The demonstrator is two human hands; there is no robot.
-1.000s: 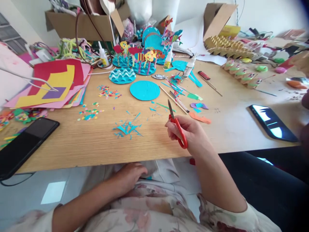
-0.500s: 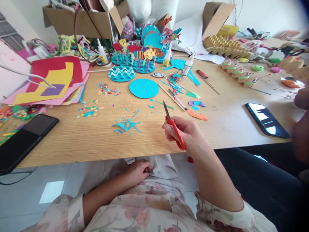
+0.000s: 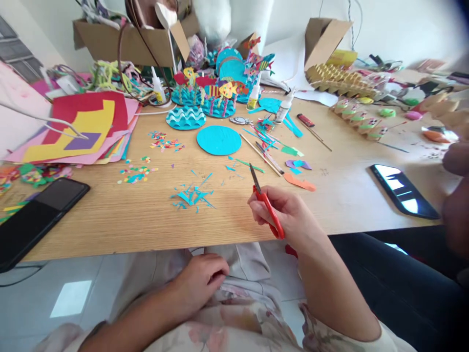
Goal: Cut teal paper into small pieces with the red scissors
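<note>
My right hand [image 3: 273, 208] is closed round the red handles of a pair of scissors [image 3: 270, 211] just above the table's front edge. Their dark blades point up and away, pressed together. Below the table edge, over my lap, my left hand [image 3: 205, 278] is loosely closed, with nothing visible in it. Thin blue paper scraps [image 3: 192, 194] lie to the left of the scissors. Beyond them is a blue paper-covered disc [image 3: 219, 140]. An orange paper piece [image 3: 299, 182] lies just past my right hand.
Phones lie at the left [image 3: 44, 215] and right [image 3: 401, 190]. Coloured sheets [image 3: 78, 124] are stacked at left. Behind the disc stand blue wave-and-fish crafts [image 3: 219, 105] and a glue bottle [image 3: 285, 106]. Another person's hand [image 3: 456, 159] shows at the right edge.
My left hand has risen slightly and moved forward from my lap, its fingers still curled. My right hand keeps the scissors in nearly the same place. The view has tilted slightly.
</note>
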